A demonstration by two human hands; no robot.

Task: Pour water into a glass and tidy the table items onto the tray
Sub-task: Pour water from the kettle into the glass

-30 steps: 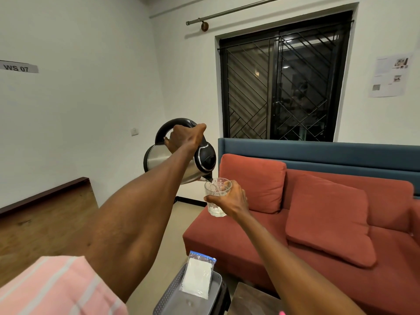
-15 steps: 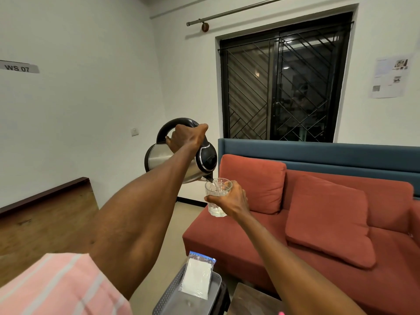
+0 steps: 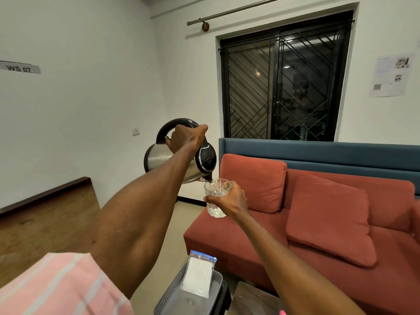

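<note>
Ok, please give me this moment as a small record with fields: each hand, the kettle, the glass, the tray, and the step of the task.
left hand: grips the black handle of the kettle
right hand: holds the glass
kettle: steel, tilted, spout over the glass rim
glass: clear, upright, held in the air, some water at the bottom
tray: grey, low in the view, holds a plastic bag with something white inside
step: pouring under way; tidying not yet done

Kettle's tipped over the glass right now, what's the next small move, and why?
Probably keep the kettle tilted a little longer: the left hand grips its handle with the spout over the rim of the glass, water is running in, and the glass held by the right hand looks only partly filled.
</note>
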